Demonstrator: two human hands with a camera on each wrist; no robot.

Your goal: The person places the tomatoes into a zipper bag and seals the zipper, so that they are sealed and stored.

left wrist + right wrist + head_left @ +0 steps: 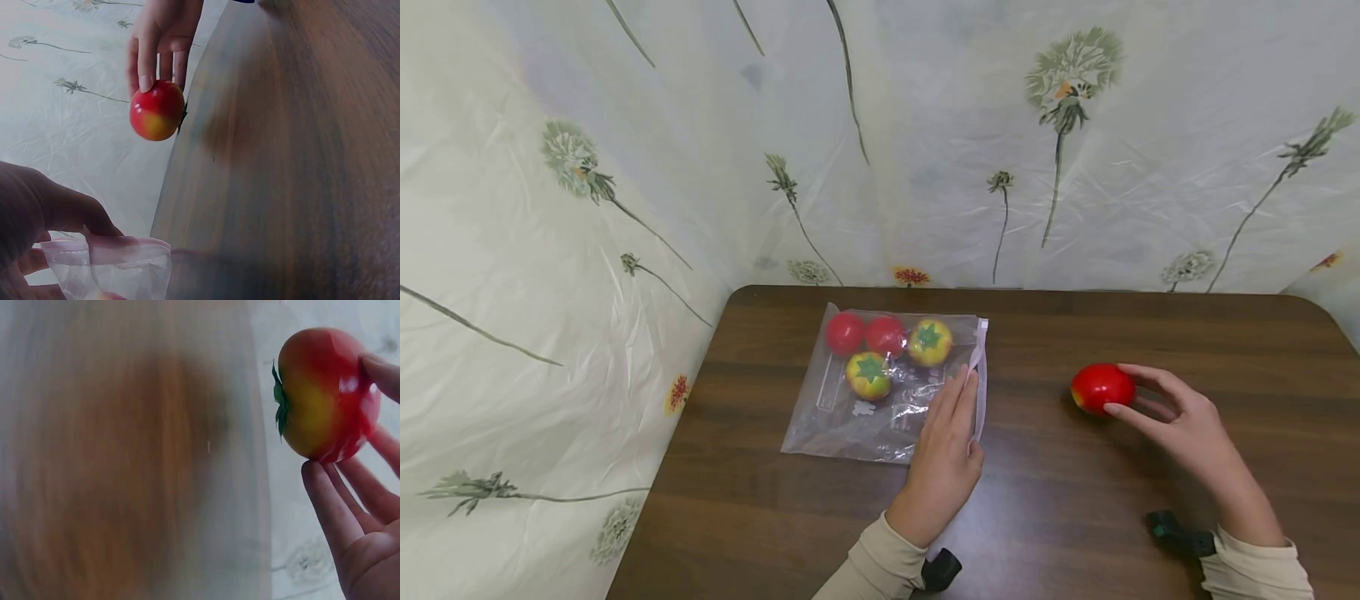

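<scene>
In the head view my right hand (1187, 429) grips a glossy red tomato (1102, 389) between thumb and fingertips, right of the bag. The right wrist view shows this tomato (328, 394) with yellow around its green leafy top, the fingers (334, 509) under it. A clear zip bag (842, 429) lies on the table, holding two red tomatoes (886, 335) and two showing yellow with green tops (868, 376). My left hand (942, 458) lies along its mouth. From the left wrist, that hand holds the bag's pinkish zip edge (140, 242); the exact finger contact is partly hidden.
The brown wooden table (1037, 517) has rounded far corners. Behind and left of it hangs a pale sheet (925, 192) printed with dandelions. Dark wrist mounts (1180, 535) sit at both sleeves.
</scene>
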